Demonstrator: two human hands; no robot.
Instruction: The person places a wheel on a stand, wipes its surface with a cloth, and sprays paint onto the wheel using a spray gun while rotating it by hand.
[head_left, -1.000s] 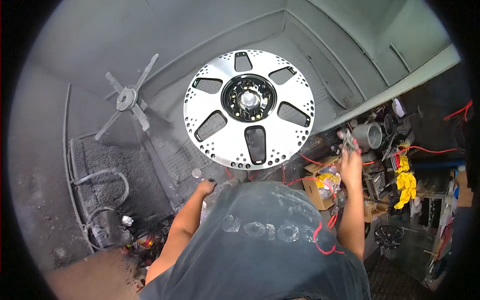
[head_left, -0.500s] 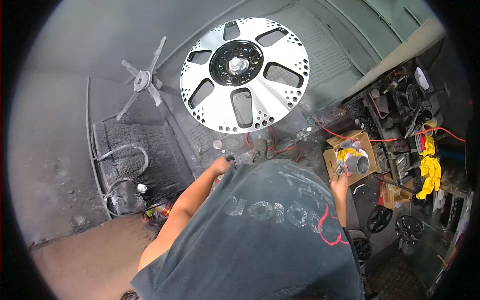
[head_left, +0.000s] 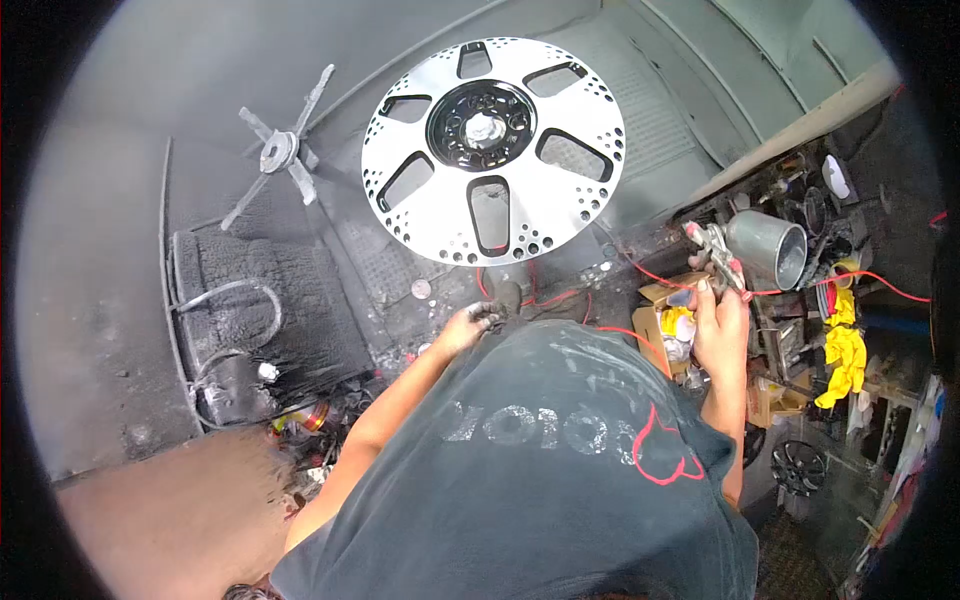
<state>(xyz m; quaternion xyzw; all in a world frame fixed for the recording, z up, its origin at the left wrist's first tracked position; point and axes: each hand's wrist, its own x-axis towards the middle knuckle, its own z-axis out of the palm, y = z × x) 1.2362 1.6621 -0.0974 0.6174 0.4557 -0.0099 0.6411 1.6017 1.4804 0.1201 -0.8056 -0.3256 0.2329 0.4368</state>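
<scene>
A silver wheel face (head_left: 545, 210) with large slots and small drilled holes lies ahead, its black hub in the centre. On the right, my right hand (head_left: 720, 325) grips a spray gun (head_left: 712, 252) with a grey metal cup (head_left: 768, 248) attached; the gun is apart from the wheel. My left hand (head_left: 468, 326) is near the front of my shirt, below the wheel's lower edge, with its fingers curled and smudged dark. Whether anything small is in it is hidden.
A grey-coated four-armed stand (head_left: 279, 152) rises at the left, above a dusty dark mat (head_left: 260, 290). A red hose (head_left: 870, 278) runs across the right side. An open cardboard box (head_left: 648, 330) and yellow cloth (head_left: 843, 362) are beside cluttered shelving.
My right hand and the spray gun dipped toward the box, then rose again beside it. My left hand has shifted slightly right and inward. The view has tilted, placing the wheel higher.
</scene>
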